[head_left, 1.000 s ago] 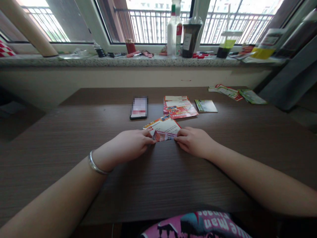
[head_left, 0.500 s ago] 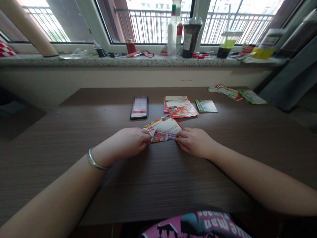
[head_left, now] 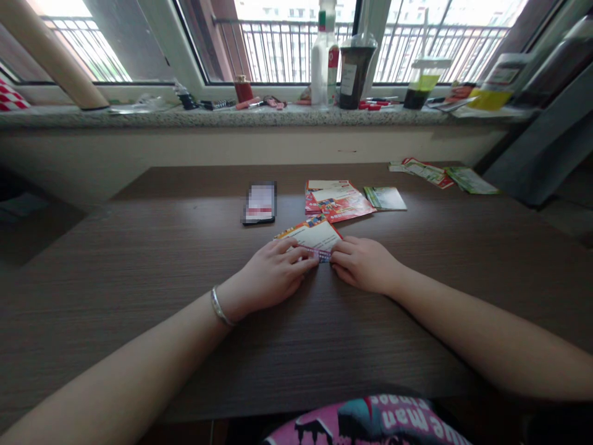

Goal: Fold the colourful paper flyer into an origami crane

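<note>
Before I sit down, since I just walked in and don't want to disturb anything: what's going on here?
A person is handling a printed card on the table with both bare hands. The left hand lies over its near left part, and the right hand holds its near right corner. A purple strip, apparently folded over, shows between them. Just beyond are a red-and-white pile of cards and, to its left, a phone.

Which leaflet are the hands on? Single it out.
The nearest leaflet, with the left hand over its near edge and the right hand at its right corner. The other leaflets lie farther back, clear of both hands.
</note>
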A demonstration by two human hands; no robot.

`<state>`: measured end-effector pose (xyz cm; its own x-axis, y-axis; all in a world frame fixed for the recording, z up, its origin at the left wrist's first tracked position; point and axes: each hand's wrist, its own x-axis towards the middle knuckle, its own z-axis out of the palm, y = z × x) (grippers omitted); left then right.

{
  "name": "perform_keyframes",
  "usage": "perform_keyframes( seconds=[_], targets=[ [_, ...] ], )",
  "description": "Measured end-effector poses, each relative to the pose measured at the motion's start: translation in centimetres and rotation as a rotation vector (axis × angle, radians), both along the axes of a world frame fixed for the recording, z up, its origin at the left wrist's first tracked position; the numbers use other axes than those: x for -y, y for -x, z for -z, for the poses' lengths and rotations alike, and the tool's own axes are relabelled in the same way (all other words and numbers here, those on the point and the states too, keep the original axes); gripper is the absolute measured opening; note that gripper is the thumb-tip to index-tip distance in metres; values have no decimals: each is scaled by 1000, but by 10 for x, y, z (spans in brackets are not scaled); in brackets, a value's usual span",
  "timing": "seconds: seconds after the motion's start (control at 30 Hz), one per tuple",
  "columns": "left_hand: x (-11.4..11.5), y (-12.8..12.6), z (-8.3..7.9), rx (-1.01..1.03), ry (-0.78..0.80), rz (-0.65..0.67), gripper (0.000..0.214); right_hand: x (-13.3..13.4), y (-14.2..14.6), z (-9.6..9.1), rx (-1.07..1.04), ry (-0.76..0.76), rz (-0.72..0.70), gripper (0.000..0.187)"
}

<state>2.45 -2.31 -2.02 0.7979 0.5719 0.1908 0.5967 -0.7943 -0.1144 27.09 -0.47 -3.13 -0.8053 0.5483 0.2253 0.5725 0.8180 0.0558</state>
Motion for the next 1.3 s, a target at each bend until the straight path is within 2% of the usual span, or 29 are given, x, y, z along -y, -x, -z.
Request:
perform_keyframes(
  seconds=[0.13, 0.3, 0.63, 0.8, 1.13, 1.3],
  targets=[
    [-1, 0, 0, 8, 74, 17, 41, -1, 1, 1, -33, 43, -47, 23],
    [-4, 1, 3, 25, 91, 24, 43, -3, 2, 2, -41, 72, -44, 28],
    [-12, 9, -2, 57, 94, 56, 33, 1, -1, -10, 59, 77, 1, 32],
    [-14, 14, -4, 82, 164, 86, 31, 0, -6, -13, 85, 135, 34, 32],
    [-23, 27, -7, 148, 346, 97, 40, -11, -25, -9, -38, 198, 59, 35],
    [-26, 30, -6, 164, 370, 130, 37, -14, -31, -9, -12, 227, 97, 35]
  ],
)
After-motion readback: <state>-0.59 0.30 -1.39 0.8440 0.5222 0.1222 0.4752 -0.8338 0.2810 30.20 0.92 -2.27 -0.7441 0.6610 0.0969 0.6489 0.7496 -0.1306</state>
